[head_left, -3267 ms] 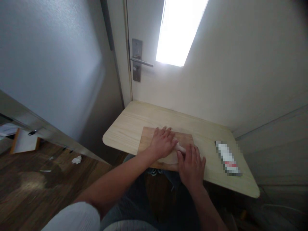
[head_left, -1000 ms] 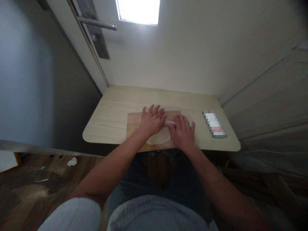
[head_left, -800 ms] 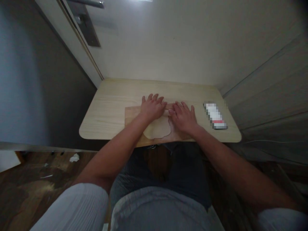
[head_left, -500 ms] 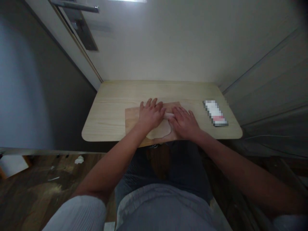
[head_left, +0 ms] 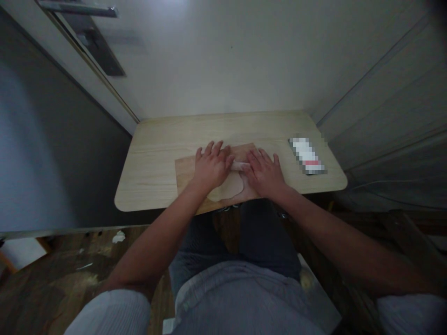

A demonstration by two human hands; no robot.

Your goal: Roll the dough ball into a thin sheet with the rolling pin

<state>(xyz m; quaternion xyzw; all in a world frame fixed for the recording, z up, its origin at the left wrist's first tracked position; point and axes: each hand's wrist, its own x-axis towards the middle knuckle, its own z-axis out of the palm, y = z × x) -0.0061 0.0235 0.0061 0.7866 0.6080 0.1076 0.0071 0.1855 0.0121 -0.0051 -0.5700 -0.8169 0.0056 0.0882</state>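
Note:
A flat pale sheet of dough (head_left: 228, 190) lies on a thin wooden board (head_left: 185, 170), whose near edge reaches past the table's front edge. Across the dough's far part runs a pale rolling pin (head_left: 240, 166), and only its middle shows between my hands. My left hand (head_left: 213, 166) lies over the pin's left part with fingers stretched out and spread. On the right part rests my right hand (head_left: 264, 172), its palm down and fingers extended. Both hands press on the pin from above rather than wrapping round it. The pin's ends are hidden under them.
The light wooden table (head_left: 150, 144) stands against a white door with a metal handle (head_left: 84, 9). A phone (head_left: 307, 156), its screen blurred out, lies at the table's right. A crumpled white scrap (head_left: 118, 237) is on the floor at left.
The view has shifted and tilted slightly. More of the rolling pin shows between my hands, which lie a little farther apart. Both hands stay on the pin.

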